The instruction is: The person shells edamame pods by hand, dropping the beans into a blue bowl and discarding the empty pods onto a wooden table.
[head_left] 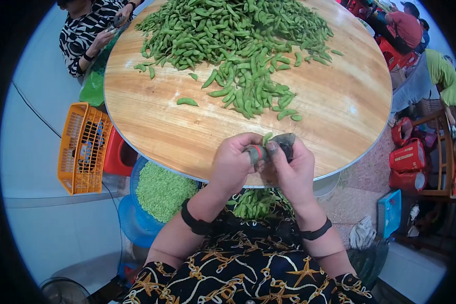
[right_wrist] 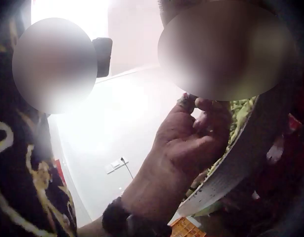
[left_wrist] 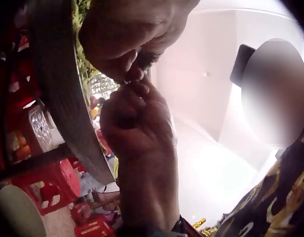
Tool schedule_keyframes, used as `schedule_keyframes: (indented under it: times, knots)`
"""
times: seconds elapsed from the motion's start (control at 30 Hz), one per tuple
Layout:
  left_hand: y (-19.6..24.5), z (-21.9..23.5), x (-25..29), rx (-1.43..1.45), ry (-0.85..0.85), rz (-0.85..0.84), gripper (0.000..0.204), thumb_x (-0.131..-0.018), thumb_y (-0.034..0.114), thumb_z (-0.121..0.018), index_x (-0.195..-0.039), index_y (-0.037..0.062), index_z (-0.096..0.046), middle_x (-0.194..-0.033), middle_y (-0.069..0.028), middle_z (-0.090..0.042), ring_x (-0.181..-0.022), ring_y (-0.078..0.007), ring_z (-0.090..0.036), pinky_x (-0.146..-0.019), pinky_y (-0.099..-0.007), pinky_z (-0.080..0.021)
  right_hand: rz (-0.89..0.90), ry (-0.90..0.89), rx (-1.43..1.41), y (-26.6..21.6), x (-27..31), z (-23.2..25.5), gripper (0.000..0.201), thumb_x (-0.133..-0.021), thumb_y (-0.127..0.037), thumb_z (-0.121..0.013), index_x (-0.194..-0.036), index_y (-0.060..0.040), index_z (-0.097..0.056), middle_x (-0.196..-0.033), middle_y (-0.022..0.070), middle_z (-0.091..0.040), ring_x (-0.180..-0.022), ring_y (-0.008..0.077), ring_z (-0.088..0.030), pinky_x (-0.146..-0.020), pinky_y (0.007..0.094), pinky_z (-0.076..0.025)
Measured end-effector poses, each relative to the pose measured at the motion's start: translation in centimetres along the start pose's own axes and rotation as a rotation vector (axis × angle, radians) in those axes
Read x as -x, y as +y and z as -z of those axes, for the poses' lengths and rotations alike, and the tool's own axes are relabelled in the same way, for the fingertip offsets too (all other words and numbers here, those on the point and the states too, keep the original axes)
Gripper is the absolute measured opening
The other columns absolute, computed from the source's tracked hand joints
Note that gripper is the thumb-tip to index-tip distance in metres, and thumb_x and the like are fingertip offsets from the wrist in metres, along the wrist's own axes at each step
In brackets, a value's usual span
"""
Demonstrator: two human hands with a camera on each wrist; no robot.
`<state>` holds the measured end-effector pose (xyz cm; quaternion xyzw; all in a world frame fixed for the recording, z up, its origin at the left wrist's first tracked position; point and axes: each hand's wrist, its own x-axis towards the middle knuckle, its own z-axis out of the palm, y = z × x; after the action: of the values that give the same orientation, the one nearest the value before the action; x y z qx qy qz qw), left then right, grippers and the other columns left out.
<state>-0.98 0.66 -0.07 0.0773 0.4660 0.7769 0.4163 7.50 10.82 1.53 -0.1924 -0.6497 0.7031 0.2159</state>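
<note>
Over the near edge of the round wooden table (head_left: 152, 116), my two hands meet at a small green soybean pod (head_left: 267, 137). My left hand (head_left: 234, 159) pinches it between curled fingers; one finger wears a grey wrap with a red band. My right hand (head_left: 298, 169) has its thumb against the pod, and a dark cover wraps a finger. In the left wrist view, the right hand (left_wrist: 142, 126) bends its fingers toward the left. The right wrist view shows the left hand (right_wrist: 189, 136) with bent fingers. A large heap of pods (head_left: 228, 35) spreads on the table beyond.
More pods (head_left: 253, 203) lie in my lap. At left stand a blue basin of shelled beans (head_left: 164, 190), an orange crate (head_left: 83, 149) and a red stool (head_left: 119, 154). Another person (head_left: 93, 30) sits at far left. A blue tray (head_left: 389, 214) is at right.
</note>
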Motion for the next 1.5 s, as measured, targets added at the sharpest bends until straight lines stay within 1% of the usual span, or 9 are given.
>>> schedule_keyframes:
  times: [0.23, 0.3, 0.4, 0.5, 0.6, 0.83, 1.07, 1.37, 1.5]
  knots:
    - [1.8, 1.2, 1.2, -0.583, -0.397, 0.171, 0.021, -0.079, -0.002, -0.048, -0.090, 0.0005, -0.065, -0.073, -0.0007, -0.058, -0.060, -0.0053, -0.051, -0.055, -0.0197, -0.041, 0.224, 0.073, 0.755, -0.5, -4.4, 5.2, 0.012, -0.080, -0.009, -0.061, -0.088, -0.0006, -0.058, -0.067, 0.0110, -0.061, -0.061, 0.0194, -0.060, -0.054, 0.0317, -0.045]
    - [1.5, 0.7, 1.4, -0.656, -0.482, 0.001, 0.019, -0.082, -0.002, -0.049, -0.093, 0.0012, -0.065, -0.076, 0.0003, -0.059, -0.063, -0.0053, -0.051, -0.057, -0.0201, -0.042, 0.239, 0.144, 1.058, -0.4, -4.8, 5.2, 0.012, -0.079, -0.009, -0.061, -0.087, -0.0009, -0.059, -0.069, 0.0160, -0.062, -0.063, 0.0264, -0.062, -0.056, 0.0361, -0.046]
    - [1.7, -0.2, 1.6, -0.683, -0.300, -0.043, 0.020, -0.085, 0.002, -0.055, -0.104, 0.0026, -0.061, -0.080, 0.0006, -0.059, -0.067, -0.0052, -0.051, -0.058, -0.0191, -0.042, 0.154, 0.127, 1.238, -0.4, -4.5, 4.6, 0.010, -0.078, -0.009, -0.061, -0.083, -0.0010, -0.060, -0.074, 0.0225, -0.061, -0.071, 0.0347, -0.060, -0.059, 0.0410, -0.046]
    - [1.4, -0.9, 1.0, -0.483, -0.097, -0.106, 0.024, -0.085, 0.003, -0.058, -0.109, 0.0017, -0.058, -0.084, -0.0005, -0.058, -0.068, -0.0056, -0.051, -0.056, -0.0176, -0.040, 0.240, 0.060, 0.904, -0.2, -3.5, 4.4, 0.011, -0.080, -0.010, -0.062, -0.081, 0.0001, -0.059, -0.068, 0.0145, -0.062, -0.061, 0.0256, -0.062, -0.055, 0.0346, -0.046]
    - [0.8, -1.0, 0.6, -0.165, -0.018, -0.056, 0.023, -0.083, 0.001, -0.057, -0.106, 0.0008, -0.058, -0.088, -0.0022, -0.059, -0.066, -0.0059, -0.051, -0.053, -0.0163, -0.037, -0.033, -0.168, 0.153, -0.8, -1.5, 3.3, 0.014, -0.086, -0.015, -0.061, -0.083, -0.0008, -0.058, -0.065, -0.0041, -0.052, -0.058, 0.0035, -0.045, -0.050, 0.0199, -0.037]
    - [0.1, 0.1, 0.7, 0.135, -0.059, -0.100, 0.012, -0.082, 0.004, -0.061, -0.094, 0.0032, -0.061, -0.090, -0.0012, -0.060, -0.079, -0.0061, -0.054, -0.062, -0.0166, -0.040, -0.280, -0.426, -0.216, -1.2, -0.4, 3.2, 0.022, -0.096, -0.019, -0.042, -0.088, -0.0028, -0.054, -0.065, -0.0033, -0.047, -0.051, 0.0036, -0.037, -0.046, 0.0187, -0.030]
    - [0.5, -0.6, 0.7, 0.023, 0.016, -0.050, 0.017, -0.080, 0.003, -0.061, -0.096, 0.0026, -0.057, -0.089, -0.0040, -0.058, -0.066, -0.0045, -0.047, -0.050, -0.0159, -0.031, -0.275, -0.489, -0.202, 0.2, -0.7, 3.7, 0.021, -0.097, -0.016, -0.040, -0.086, -0.0028, -0.052, -0.064, -0.0022, -0.047, -0.049, 0.0041, -0.035, -0.044, 0.0186, -0.028]
    - [0.9, 0.3, 0.5, 0.151, -0.349, -0.022, 0.022, -0.079, 0.007, -0.067, -0.098, 0.0032, -0.056, -0.088, 0.0000, -0.057, -0.075, -0.0072, -0.053, -0.068, -0.0208, -0.044, -0.607, -0.423, -0.657, -1.0, -0.5, 2.9, 0.018, -0.095, -0.013, -0.043, -0.085, -0.0027, -0.053, -0.062, -0.0025, -0.048, -0.048, 0.0016, -0.034, -0.042, 0.0169, -0.026]
    - [-0.5, -0.4, 0.5, -0.087, -0.083, -0.146, 0.013, -0.081, 0.004, -0.061, -0.093, 0.0026, -0.057, -0.087, 0.0002, -0.052, -0.069, -0.0040, -0.047, -0.055, -0.0169, -0.036, -0.254, -0.300, -0.079, -0.5, -0.5, 2.0, 0.017, -0.093, -0.012, -0.045, -0.083, -0.0027, -0.055, -0.060, -0.0027, -0.049, -0.049, 0.0015, -0.039, -0.043, 0.0169, -0.030]
